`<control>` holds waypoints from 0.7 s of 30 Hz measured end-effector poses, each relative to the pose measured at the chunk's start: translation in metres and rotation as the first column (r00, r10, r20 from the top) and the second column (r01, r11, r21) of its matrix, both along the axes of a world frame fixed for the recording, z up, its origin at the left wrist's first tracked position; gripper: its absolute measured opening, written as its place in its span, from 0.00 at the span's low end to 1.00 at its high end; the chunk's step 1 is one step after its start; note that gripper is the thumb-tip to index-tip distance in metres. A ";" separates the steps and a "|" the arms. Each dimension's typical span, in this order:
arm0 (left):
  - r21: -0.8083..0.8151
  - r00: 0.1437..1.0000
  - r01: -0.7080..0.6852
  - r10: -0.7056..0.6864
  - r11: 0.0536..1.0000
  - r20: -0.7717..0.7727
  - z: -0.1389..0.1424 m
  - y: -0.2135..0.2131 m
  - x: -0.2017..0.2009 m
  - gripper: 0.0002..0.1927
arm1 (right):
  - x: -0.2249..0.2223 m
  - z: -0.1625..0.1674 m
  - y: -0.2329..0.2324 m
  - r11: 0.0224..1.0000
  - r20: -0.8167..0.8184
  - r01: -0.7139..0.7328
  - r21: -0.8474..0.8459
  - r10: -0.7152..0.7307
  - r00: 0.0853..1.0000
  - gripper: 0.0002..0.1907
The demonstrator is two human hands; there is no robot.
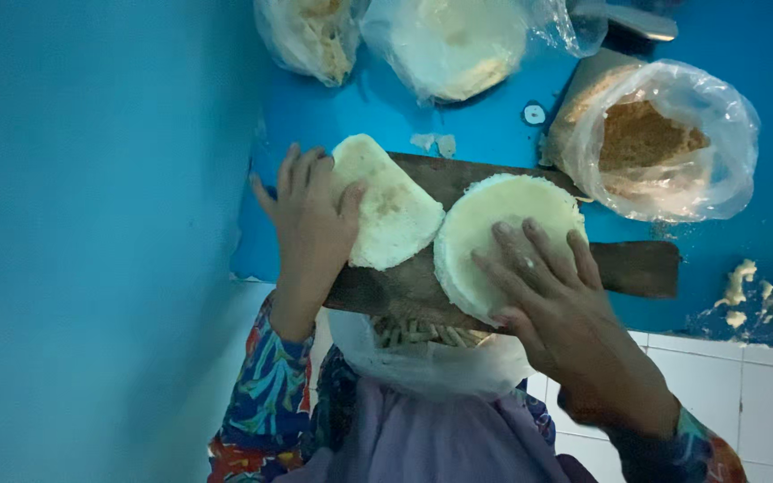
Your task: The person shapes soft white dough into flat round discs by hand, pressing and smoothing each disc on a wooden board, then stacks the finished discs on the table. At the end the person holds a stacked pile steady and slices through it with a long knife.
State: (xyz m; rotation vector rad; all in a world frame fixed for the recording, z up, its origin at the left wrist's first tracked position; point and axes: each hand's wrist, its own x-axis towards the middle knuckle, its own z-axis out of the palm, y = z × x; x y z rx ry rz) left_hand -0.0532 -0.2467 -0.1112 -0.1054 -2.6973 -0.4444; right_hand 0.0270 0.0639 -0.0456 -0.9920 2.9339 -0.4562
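My left hand (308,224) grips the left end of a dark wooden board (637,266) and the edge of a white, slab-like piece of soft food (386,210) lying on it. My right hand (556,295) lies flat, fingers spread, on a round white cake-like disc (494,224) resting on the same board. Under the board's near edge a white plastic bag (431,362) sits in my lap with pale thin shreds (422,333) in it.
The board lies on a blue surface (485,125). At the back stand clear plastic bags: one of brown crumbs (664,143), one with a white round (458,45), one with pale pieces (310,36). White crumbs (767,304) lie at the right. A blue wall (91,224) rises on the left.
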 end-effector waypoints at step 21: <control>1.000 0.825 0.008 -0.565 0.005 -0.003 0.091 0.088 0.068 0.15 | -0.010 0.021 -0.048 0.474 0.513 0.487 -0.733 -0.084 0.854 0.11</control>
